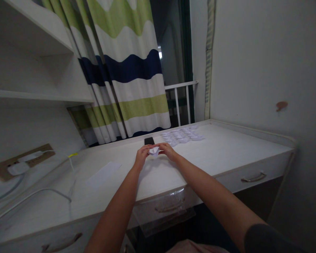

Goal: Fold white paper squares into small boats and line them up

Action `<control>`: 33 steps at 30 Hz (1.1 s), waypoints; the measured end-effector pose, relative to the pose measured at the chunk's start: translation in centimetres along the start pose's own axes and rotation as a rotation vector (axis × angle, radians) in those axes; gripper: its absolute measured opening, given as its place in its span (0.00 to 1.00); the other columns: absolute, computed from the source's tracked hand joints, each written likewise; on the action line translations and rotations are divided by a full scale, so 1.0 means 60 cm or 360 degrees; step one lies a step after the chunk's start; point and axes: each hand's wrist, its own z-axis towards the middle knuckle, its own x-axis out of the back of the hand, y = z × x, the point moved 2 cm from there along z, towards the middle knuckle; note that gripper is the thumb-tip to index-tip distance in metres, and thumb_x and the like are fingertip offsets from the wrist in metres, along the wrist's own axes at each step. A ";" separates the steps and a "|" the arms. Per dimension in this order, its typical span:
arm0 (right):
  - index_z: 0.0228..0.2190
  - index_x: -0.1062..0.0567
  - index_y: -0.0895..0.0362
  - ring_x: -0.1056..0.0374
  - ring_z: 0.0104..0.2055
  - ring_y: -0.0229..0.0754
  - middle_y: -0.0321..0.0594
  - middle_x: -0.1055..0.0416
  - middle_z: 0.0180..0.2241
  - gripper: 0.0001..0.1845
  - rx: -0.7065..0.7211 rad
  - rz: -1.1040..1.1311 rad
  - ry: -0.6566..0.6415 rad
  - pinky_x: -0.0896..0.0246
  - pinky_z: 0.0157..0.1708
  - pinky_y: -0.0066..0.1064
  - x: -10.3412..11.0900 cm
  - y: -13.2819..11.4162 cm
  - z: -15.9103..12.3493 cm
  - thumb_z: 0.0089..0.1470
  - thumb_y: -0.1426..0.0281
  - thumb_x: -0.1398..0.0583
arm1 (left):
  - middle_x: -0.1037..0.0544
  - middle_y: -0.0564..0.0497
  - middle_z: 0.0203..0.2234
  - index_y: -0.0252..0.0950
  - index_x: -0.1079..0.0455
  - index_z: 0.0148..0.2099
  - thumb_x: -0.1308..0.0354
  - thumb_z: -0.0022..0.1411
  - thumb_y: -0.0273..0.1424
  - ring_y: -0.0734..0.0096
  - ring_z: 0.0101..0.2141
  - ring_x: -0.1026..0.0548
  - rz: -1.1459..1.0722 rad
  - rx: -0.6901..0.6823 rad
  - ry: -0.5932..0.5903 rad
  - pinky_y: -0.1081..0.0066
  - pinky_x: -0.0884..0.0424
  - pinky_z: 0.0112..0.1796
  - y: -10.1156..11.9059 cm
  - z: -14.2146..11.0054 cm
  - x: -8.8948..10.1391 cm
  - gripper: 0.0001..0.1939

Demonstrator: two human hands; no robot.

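Note:
A small piece of folded white paper [154, 151] is held up just above the white desk, between my two hands. My left hand [141, 156] grips its left side, fingers bent around the edge. On the right side, my right hand [168, 151] pinches the paper with the fingers closed over its top. Behind the hands lies a black phone-like object [149, 141]. Several small folded white paper pieces [183, 135] are laid out in rows at the back of the desk, to the right. Flat white paper [105, 172] rests to the left.
The white desk [242, 151] meets a raised rim and wall on the right. White cables [50, 190] run along the left side, near plugs in a wall socket [23, 162]. A striped curtain [137, 70] hangs behind; a shelf [37, 96] juts out at upper left.

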 end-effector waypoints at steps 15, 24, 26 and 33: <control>0.31 0.25 0.60 0.36 0.28 0.34 0.39 0.29 0.31 0.16 0.0109 -0.0111 0.0055 0.40 0.30 0.28 0.005 0.009 0.008 0.34 0.71 0.38 | 0.27 0.50 0.25 0.32 0.30 0.31 0.38 0.39 0.39 0.72 0.28 0.29 0.0128 0.0344 0.0021 0.71 0.34 0.30 -0.025 0.005 0.002 0.18; 0.29 0.26 0.60 0.38 0.26 0.33 0.35 0.31 0.25 0.14 0.0084 -0.0152 0.0113 0.44 0.26 0.25 0.003 0.011 0.011 0.36 0.68 0.38 | 0.26 0.52 0.21 0.32 0.27 0.28 0.38 0.39 0.36 0.74 0.25 0.31 0.0219 0.0197 -0.0057 0.73 0.35 0.29 -0.021 0.005 0.001 0.14; 0.26 0.26 0.61 0.39 0.25 0.33 0.35 0.31 0.23 0.13 0.0095 -0.0220 0.0091 0.45 0.27 0.25 0.001 0.010 0.010 0.36 0.65 0.38 | 0.27 0.53 0.20 0.32 0.27 0.27 0.38 0.40 0.36 0.74 0.24 0.32 0.0247 0.0185 -0.0092 0.73 0.35 0.29 -0.022 0.005 0.001 0.12; 0.21 0.27 0.61 0.43 0.22 0.31 0.33 0.35 0.18 0.14 0.0126 -0.0368 0.0065 0.50 0.23 0.24 0.003 0.007 0.009 0.35 0.61 0.38 | 0.28 0.53 0.18 0.32 0.27 0.26 0.39 0.40 0.36 0.75 0.22 0.33 0.0314 0.0179 -0.0145 0.72 0.36 0.28 -0.022 0.005 0.001 0.11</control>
